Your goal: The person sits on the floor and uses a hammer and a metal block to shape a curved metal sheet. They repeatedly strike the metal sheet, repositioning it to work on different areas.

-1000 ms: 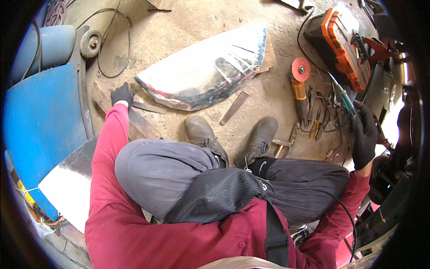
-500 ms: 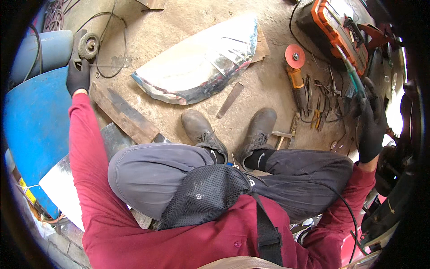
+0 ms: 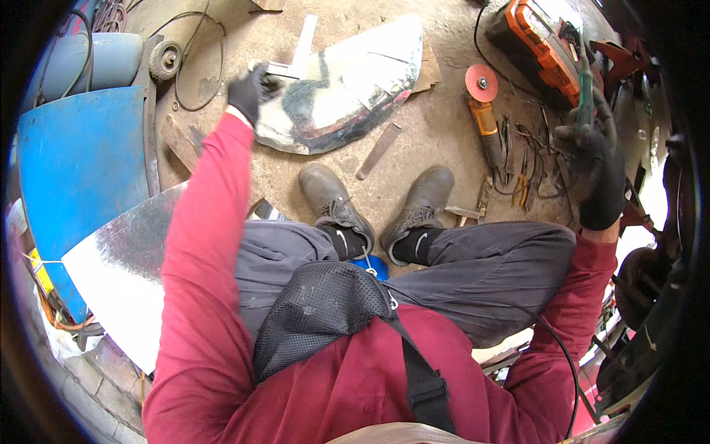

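Observation:
My left hand (image 3: 250, 95), in a dark glove, is closed on a metal try square (image 3: 302, 46). The square's pale blade points away from me, over the edge of a shiny curved metal sheet (image 3: 347, 81) on the floor. Beyond my right knee, my gloved right hand (image 3: 594, 140) is closed around a slim green-handled tool (image 3: 586, 95) held upright; its exact kind is unclear. An angle grinder (image 3: 485, 122) with a red disc lies on the floor left of that hand. Beside it are several pliers (image 3: 523, 183) and a hammer (image 3: 464, 212).
At left a curved blue panel (image 3: 81, 148) leans near a small wheel (image 3: 165, 59) and a grey-blue cylinder (image 3: 115, 63). An orange and black toolbox (image 3: 543, 55) stands at the far right. Between sheet and boots lies a flat strip (image 3: 379, 151). A bright metal sheet (image 3: 122, 266) rests by my left arm.
My left hand has moved right from beside the small wheel to the curved sheet, and the try square now shows in it. My right hand has shifted slightly, still holding the green-handled tool.

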The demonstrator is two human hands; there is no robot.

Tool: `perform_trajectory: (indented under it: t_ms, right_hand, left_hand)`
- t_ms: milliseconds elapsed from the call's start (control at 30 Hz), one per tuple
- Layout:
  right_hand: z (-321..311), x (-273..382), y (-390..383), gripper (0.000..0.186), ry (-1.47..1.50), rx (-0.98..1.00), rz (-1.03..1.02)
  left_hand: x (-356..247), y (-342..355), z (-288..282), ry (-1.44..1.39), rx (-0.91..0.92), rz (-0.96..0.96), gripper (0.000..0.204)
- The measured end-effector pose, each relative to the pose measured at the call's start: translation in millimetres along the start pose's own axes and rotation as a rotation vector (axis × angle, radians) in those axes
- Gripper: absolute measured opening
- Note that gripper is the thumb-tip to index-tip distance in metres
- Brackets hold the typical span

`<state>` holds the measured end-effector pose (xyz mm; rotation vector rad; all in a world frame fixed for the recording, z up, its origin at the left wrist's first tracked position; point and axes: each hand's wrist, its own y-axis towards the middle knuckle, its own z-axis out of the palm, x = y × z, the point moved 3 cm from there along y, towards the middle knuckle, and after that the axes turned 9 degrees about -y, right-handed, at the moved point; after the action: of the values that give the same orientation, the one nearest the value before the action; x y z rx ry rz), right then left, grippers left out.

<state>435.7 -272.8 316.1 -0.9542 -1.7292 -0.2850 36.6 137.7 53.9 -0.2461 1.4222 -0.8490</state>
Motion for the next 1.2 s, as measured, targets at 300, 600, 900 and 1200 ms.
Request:
perform_trajectory:
  t_ms: [300,600,900,1200]
  right_hand:
    - [147,-57,8,0.041,0.014,0.177,0.142]
    - [286,-261,46,0.031,0.046,0.166,0.533]
    - [315,-252,42,0.029,-0.047,0.048,0.454]
    - [325,-252,52,0.022,0.008,0.043,0.406]
  left_hand:
    - [150,-65,102,-0.071,0.168,-0.57,0.031]
    - [123,-45,122,1.234,0.132,-0.013,0.046]
    - [113,-22,100,1.2,-0.037,0.632,0.07]
    - [114,-13,109,1.342,-0.064,0.572,0.061]
